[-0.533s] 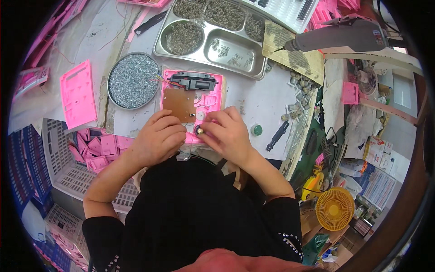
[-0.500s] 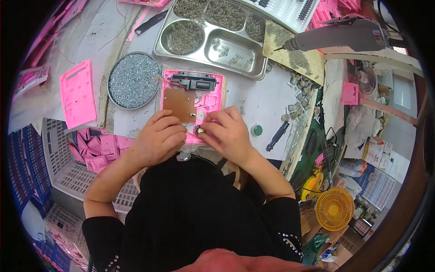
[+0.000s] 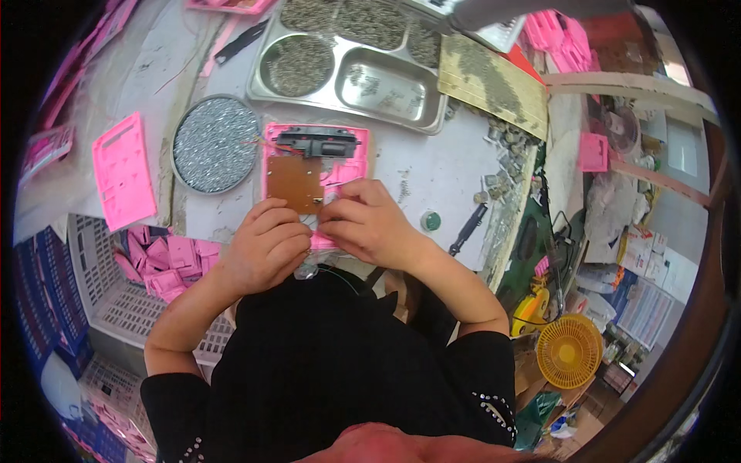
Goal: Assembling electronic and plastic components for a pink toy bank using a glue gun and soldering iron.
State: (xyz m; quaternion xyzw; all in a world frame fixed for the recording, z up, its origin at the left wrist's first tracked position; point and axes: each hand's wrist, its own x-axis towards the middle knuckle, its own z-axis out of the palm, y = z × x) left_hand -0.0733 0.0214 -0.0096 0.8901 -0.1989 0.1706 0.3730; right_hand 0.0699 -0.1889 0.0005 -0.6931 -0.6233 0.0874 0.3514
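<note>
A pink plastic housing [image 3: 357, 171] lies in front of me, with a black plastic unit [image 3: 328, 143] across its far end and a brown circuit board [image 3: 293, 184] at its left. My left hand [image 3: 268, 243] rests at the board's near left corner, fingers curled together. Close beside it, my right hand [image 3: 370, 225] has thumb and fingers pinched over the housing's near part. Thin wires show between the hands; the fingertips hide whatever either one grips. A clear, shiny piece [image 3: 306, 271] hangs at the housing's near edge.
Left of the housing stands a round dish of screws [image 3: 216, 144]; beyond is a metal compartment tray [image 3: 347, 108] of small parts. A grey power screwdriver [image 3: 532, 11] overhangs the far right. A green-topped round item [image 3: 431, 221] and black tool [image 3: 468, 229] lie right. Pink panels fill a crate [image 3: 116, 309].
My right hand has slid left toward my left hand, and the dark round part with a brassy centre at its fingertips is now hidden. The view has shifted, with the screwdriver higher in it.
</note>
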